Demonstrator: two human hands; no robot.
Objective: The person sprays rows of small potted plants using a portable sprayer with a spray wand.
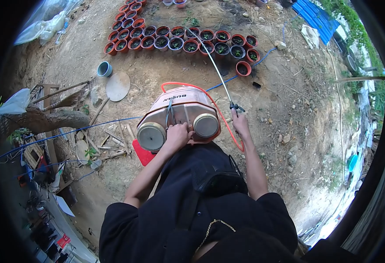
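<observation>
A pale orange sprayer tank [181,105] with two round beige caps hangs at the front of my body. My left hand [179,135] is closed at the tank's top between the caps; what its fingers hold is hard to make out. My right hand [240,121] is wrapped round the black handle of the spray wand [219,72], which points forward over rows of potted seedlings. An orange hose [224,116] loops from the tank toward my right hand. Small green plants in dark soil show in the orange and whitish pots [190,46].
A blue-grey pot [105,69] and a round flat disc [118,87] lie left of the tank. A blue hose [91,128] crosses the dirt. Further left are a tree trunk [63,119] and wood scraps. Blue corrugated sheeting [316,22] is at the upper right.
</observation>
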